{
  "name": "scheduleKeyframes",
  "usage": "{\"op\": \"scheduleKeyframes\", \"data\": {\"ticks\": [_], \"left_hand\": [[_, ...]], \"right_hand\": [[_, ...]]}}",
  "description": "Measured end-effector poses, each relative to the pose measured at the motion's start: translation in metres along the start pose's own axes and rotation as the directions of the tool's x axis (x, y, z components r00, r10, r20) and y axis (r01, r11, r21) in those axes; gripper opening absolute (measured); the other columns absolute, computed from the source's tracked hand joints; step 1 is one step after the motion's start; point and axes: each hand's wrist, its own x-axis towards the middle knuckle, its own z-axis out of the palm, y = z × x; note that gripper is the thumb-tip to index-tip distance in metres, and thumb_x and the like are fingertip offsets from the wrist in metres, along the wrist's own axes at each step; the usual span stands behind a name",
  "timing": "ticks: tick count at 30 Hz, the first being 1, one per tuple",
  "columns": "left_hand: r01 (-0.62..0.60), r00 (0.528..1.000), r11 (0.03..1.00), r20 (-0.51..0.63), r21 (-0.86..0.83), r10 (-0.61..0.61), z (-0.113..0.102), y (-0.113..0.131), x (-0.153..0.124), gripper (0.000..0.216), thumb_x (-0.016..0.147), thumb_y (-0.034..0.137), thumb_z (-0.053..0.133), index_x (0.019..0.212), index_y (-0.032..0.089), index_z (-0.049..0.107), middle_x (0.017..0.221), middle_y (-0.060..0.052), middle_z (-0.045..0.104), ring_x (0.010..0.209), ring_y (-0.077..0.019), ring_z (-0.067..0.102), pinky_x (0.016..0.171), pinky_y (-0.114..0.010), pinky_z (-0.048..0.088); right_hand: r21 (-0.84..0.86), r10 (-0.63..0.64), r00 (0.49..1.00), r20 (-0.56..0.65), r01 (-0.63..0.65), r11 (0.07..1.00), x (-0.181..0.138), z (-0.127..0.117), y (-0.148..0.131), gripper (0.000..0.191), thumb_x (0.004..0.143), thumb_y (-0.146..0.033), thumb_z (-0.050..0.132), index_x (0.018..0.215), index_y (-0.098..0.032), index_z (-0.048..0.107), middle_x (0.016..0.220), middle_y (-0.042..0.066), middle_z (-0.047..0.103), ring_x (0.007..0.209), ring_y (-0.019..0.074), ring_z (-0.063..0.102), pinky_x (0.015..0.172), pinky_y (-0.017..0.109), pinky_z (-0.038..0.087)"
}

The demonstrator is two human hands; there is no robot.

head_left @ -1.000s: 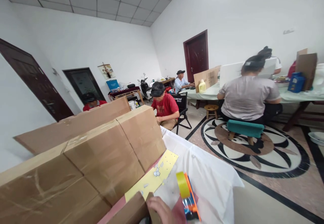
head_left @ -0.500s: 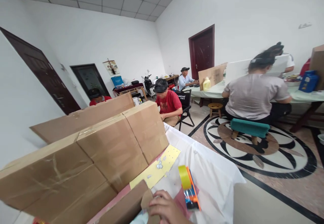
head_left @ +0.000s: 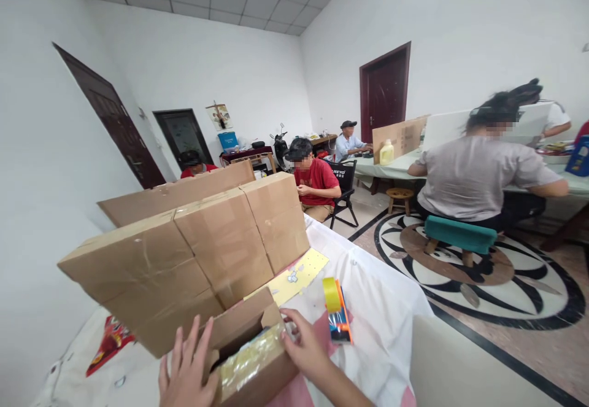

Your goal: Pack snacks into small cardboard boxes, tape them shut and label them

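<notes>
In front of me lies a small cardboard box (head_left: 271, 364) with its top open and its far flap (head_left: 243, 318) raised. Shiny clear tape (head_left: 253, 358) covers part of its near upper side. The inside is dark and its contents hardly show. My left hand (head_left: 186, 367) is at the box's left end with its fingers spread. Around the right end corner, my right hand (head_left: 301, 342) has its fingers curled, gripping the cardboard. Just right of that hand lies an orange and blue tape dispenser (head_left: 340, 321) with a roll of yellowish tape (head_left: 330, 294).
Stacked, taped cartons (head_left: 225, 241) form a wall behind the box. A yellow patterned sheet (head_left: 304, 275) and a red packet (head_left: 108, 345) lie on the white tablecloth (head_left: 377, 296). One person in red (head_left: 322, 180) sits beyond; others sit at a table on the right.
The view has tipped down and turned left. My left hand has come into view at the box's left end. My right hand has moved from the end flap to the box's right corner.
</notes>
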Motion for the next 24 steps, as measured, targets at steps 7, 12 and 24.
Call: {"op": "scheduleKeyframes", "data": {"ticks": [7,12,24], "left_hand": [[-0.138,0.986,0.990,0.088,-0.011,0.138,-0.007,0.024,0.005,0.049,0.092,0.023,0.042,0.137,0.030,0.062,0.140,-0.008,0.064,0.126,-0.0266,0.060,0.121,-0.057,0.027],[-0.040,0.988,0.997,0.149,-0.073,0.050,0.003,0.046,-0.030,0.057,0.093,0.053,0.047,0.139,0.023,0.061,0.151,-0.008,0.054,0.137,-0.0314,0.053,0.112,-0.049,0.043],[-0.025,0.971,0.999,0.239,0.021,0.019,0.011,0.059,-0.037,0.068,0.087,0.042,0.054,0.151,0.022,0.046,0.158,-0.008,0.039,0.147,-0.0341,0.038,0.118,-0.054,0.037]], "right_hand": [[-0.014,0.068,0.995,-0.074,-0.069,0.998,-0.007,0.009,0.019,0.039,0.089,-0.032,0.061,0.127,-0.026,0.062,0.117,0.008,0.068,0.102,0.0262,0.066,0.087,0.039,0.054],[-0.193,-0.156,0.921,-0.358,0.090,0.977,-0.019,-0.043,0.035,0.033,0.092,-0.039,0.057,0.121,-0.023,0.060,0.125,0.012,0.062,0.120,0.0289,0.057,0.106,0.047,0.044],[0.013,0.143,0.969,-0.201,-0.144,0.990,0.027,-0.139,0.075,0.055,0.071,-0.069,0.072,0.090,-0.017,0.070,0.086,0.013,0.075,0.083,0.0331,0.072,0.072,0.041,0.058]]}}
